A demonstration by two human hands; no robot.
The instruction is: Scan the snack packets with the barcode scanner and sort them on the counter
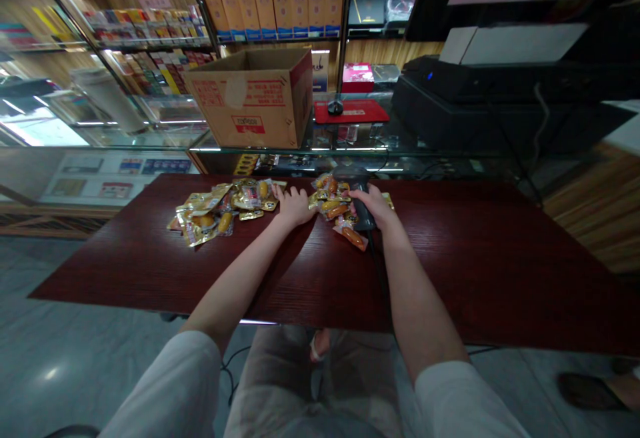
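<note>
Watching from my remote post: the right hand point(377, 208) is gripping a dark handheld scanner point(364, 216), fingers wrapping round its handle near the table's point(450, 258) far edge. I am guessing the handle is being held upright so the head is staying free above the packets. The cord point(379, 265) is trailing down toward the near edge, probably being kept on this side so it is not dragging through the goods.

The left hand point(295, 207) is resting by the far edge, between two groups. Its fingers are bending at the right end of the left pile point(203, 215), which is spreading toward the far left corner; the right cluster point(336, 208) is lying under and around the scanner. The gap between them is seemingly keeping the groups apart.

Hard to make out: the left fingertips are hiding, so I cannot tell whether they are pinching a packet or only touching. The scanner's head is blurring into the dark background, and its trigger is sitting behind the fingers. Packet print is not resolving. Beyond the far edge, an open carton point(250, 101) is concealing its floor; at the frame's right, a shoe point(583, 391) is being cut off.
</note>
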